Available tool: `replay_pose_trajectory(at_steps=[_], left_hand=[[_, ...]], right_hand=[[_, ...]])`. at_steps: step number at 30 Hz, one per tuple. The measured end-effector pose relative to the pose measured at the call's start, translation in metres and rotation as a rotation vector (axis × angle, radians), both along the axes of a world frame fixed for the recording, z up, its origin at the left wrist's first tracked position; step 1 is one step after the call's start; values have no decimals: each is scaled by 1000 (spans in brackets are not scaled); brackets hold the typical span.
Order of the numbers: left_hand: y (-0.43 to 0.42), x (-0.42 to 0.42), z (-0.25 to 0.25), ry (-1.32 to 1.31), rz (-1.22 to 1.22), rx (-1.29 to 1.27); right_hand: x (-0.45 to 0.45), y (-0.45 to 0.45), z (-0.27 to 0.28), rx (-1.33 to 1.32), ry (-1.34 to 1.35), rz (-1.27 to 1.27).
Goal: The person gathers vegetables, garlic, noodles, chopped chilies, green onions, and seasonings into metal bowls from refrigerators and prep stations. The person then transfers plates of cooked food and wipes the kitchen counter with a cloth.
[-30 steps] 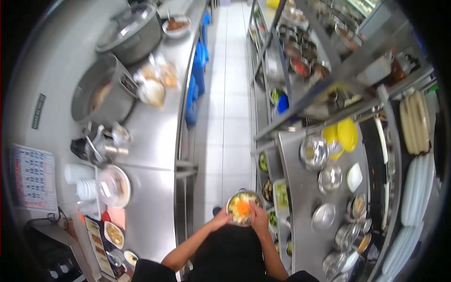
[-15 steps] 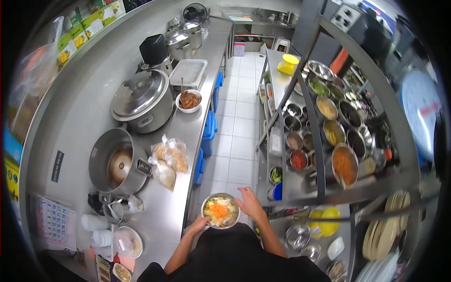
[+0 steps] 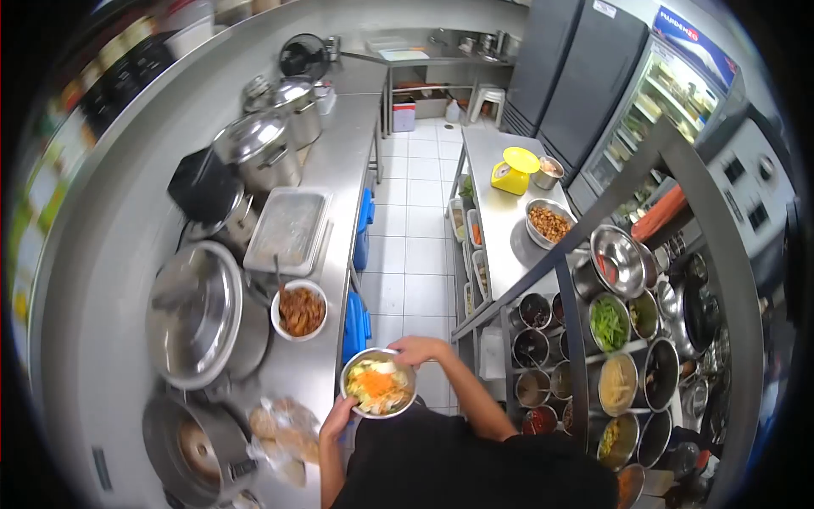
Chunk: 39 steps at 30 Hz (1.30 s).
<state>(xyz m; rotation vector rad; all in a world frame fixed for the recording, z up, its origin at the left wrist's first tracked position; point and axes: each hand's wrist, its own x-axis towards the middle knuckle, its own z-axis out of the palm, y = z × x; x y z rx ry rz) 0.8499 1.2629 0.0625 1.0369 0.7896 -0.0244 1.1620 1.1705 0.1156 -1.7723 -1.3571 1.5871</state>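
Note:
A round metal bowl [image 3: 346,379] of chopped vegetables, with an orange shredded heap on pale and green pieces, is held in front of my body over the aisle. My left hand [image 3: 337,417] grips its lower left rim. At the upper right rim, my right hand [image 3: 417,349] is closed on the same bowl, fingers along the edge. To the left on the steel counter stands a white bowl [image 3: 276,316] of brown saucy food with a spoon in it. Below that lie plastic bags [image 3: 284,433] of food.
Large lidded pots [image 3: 199,314] and a lidded tray [image 3: 288,229] line the left counter [image 3: 339,182]. Blue bins [image 3: 356,327] sit beneath it. On the right, a yellow scale [image 3: 511,174] stands beyond a metal rack frame [image 3: 577,339] and several ingredient pots [image 3: 617,382]. A tiled aisle [image 3: 404,246] runs between.
The view has moved forward along the aisle, bringing the scale and fridges closer. My right hand, earlier raised with fingers apart by the rim, now grips the bowl.

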Motion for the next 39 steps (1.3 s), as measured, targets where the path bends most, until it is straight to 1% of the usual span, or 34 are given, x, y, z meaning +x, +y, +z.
replay_pose_trajectory(at_steps=[1,2,4,5,8,11,14,15,18,19,20,22,25,28,30,32,33,34,35,36,37,38,39], left_hand=[[21,41,16,17,-29,8],[42,86,29,-29,-30,59],[98,174,30,-77,-200,88],[117,219,48,-114,-205,103],[168,350,104,-289,-262,155],[218,462,122,-408,-305,179],[279,570,102,-395,-518,288],[296,605,90,-343,-538,323],[339,694,68,-275,-620,329],[358,722,50,-245,-629,276],[373,751,44,-212,-606,266],[406,790,34,-103,-575,232],[448,841,34,-72,-485,188],[499,910,19,-49,-421,99],[537,960,1,-29,-397,62],[574,1024,-7,1,-443,104],[592,1059,-7,-5,-458,113],[612,1094,-5,-8,-469,123],[631,1133,-4,-5,-511,136],[649,1171,-8,4,-539,164],[666,1212,-6,-9,-554,208],[684,1252,-8,-47,-597,261],[696,1296,5,-48,-598,249]], right_hand=[[30,11,20,-18,-3,-32],[66,22,34,-37,-15,-62],[138,33,23,-35,-46,-189],[172,34,19,-34,-61,-260],[252,38,51,79,-54,-691],[336,56,17,216,68,-971],[405,91,2,288,66,-1314],[429,105,-1,380,116,-1367],[503,149,-38,416,169,-1616],[534,164,-55,420,199,-1638],[564,180,-48,365,225,-1657],[626,208,-60,333,191,-1718],[711,239,-87,397,278,-1828],[787,261,-100,358,394,-2038],[831,262,-133,410,525,-2199],[865,269,-154,621,537,-2429],[880,265,-175,768,566,-2459],[889,257,-202,680,562,-2584],[899,258,-203,908,650,-2520],[901,253,-223,1027,635,-2415],[909,275,-194,1038,527,-2490],[914,292,-172,895,686,-2614],[921,301,-173,1032,1002,-2529]])
